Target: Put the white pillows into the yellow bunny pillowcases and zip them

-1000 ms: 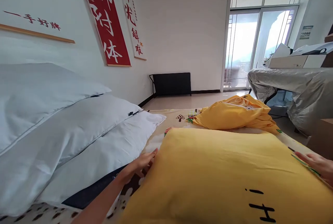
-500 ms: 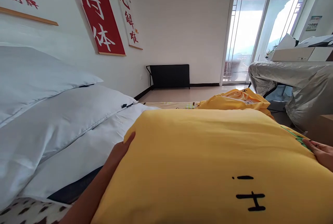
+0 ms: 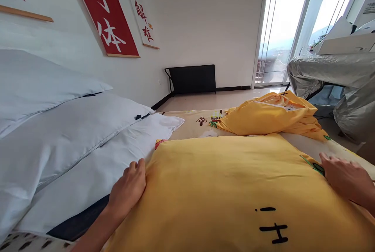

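A plump yellow pillow point(image 3: 211, 181) with black "Hi" lettering fills the lower middle of the view. At its left edge my left hand point(image 3: 130, 185) is closed, fingers curled against the fabric. My right hand point(image 3: 347, 176) grips the opposite edge beside a green printed pattern, its fingertips partly hidden. Beyond the pillow, a crumpled yellow cloth point(image 3: 269, 113) with a zip-like opening lies on a cream printed sheet point(image 3: 193, 121).
White pillows point(image 3: 79, 127) are stacked along the left, by the wall. A black folded panel point(image 3: 191, 79) leans at the far wall. To the right, a silver-covered table point(image 3: 331, 70) carries a white box point(image 3: 345, 44). Glass doors point(image 3: 281, 29) stand behind.
The pillow has come down and nearer, so more of the sheet and yellow cloth shows behind it. Both hands stay at its sides, with more of each hand visible. The view has tilted slightly.
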A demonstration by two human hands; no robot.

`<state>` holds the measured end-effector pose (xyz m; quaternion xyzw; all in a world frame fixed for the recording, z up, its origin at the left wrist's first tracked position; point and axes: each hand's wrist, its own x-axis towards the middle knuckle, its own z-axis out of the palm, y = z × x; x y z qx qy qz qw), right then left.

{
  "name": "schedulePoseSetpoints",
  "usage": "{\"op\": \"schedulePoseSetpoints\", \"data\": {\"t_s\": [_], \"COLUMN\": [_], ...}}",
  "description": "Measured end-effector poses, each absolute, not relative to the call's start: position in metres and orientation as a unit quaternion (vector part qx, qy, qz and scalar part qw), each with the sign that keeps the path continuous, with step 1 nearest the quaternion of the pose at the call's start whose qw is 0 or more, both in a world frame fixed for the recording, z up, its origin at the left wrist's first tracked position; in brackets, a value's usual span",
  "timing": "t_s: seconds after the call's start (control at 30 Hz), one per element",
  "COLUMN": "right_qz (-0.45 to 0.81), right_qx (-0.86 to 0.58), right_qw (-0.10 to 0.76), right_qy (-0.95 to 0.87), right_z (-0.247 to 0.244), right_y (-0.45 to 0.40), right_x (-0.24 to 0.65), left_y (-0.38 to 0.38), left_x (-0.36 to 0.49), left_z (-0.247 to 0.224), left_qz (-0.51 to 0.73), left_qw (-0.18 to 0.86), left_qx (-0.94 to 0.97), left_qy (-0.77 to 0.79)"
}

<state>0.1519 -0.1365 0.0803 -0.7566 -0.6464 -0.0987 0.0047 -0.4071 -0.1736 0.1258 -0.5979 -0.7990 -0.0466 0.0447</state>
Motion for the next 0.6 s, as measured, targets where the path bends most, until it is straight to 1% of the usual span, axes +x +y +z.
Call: {"op": "schedulePoseSetpoints", "data": {"t_s": [0.03, 0.07, 0.13, 0.17, 0.2, 0.3, 0.37, 0.43, 0.53, 0.6], "right_qz": [-0.139, -0.149, -0.084, -0.032, 0.018, 0.063, 0.082, 0.095, 0.119, 0.157], "right_qx": [-0.721, -0.68, -0.601, -0.565, -0.536, -0.498, -0.49, -0.498, -0.527, -0.545], "right_qw": [0.02, 0.054, 0.095, 0.105, 0.107, 0.099, 0.1, 0.096, 0.086, 0.101], "right_qy": [-0.678, -0.716, -0.789, -0.818, -0.837, -0.859, -0.862, -0.857, -0.837, -0.817], "right_z": [0.105, 0.127, 0.158, 0.164, 0.163, 0.129, 0.1, 0.08, 0.071, 0.067], "right_y": [-0.127, -0.115, -0.09, -0.078, -0.067, -0.043, -0.033, -0.023, -0.008, 0.0], "right_x": [0.128, 0.097, 0.026, -0.009, -0.04, -0.089, -0.083, -0.056, 0.0, 0.037], "left_y": [-0.164, -0.15, -0.115, -0.095, -0.076, -0.036, -0.025, -0.021, -0.015, -0.012], "left_x": [-0.389, -0.367, -0.317, -0.293, -0.272, -0.244, -0.258, -0.29, -0.348, -0.382], "left_z": [0.144, 0.161, 0.181, 0.183, 0.18, 0.149, 0.124, 0.107, 0.095, 0.088], "left_qz": [-0.044, -0.047, -0.023, -0.018, -0.016, -0.012, -0.013, -0.019, -0.046, -0.069], "left_qw": [0.07, 0.052, -0.031, -0.048, -0.062, -0.11, -0.141, -0.158, -0.196, -0.243], "left_qx": [-0.626, -0.676, -0.758, -0.772, -0.78, -0.786, -0.784, -0.778, -0.743, -0.698], "left_qy": [-0.775, -0.733, -0.651, -0.634, -0.623, -0.608, -0.605, -0.607, -0.638, -0.67]}}
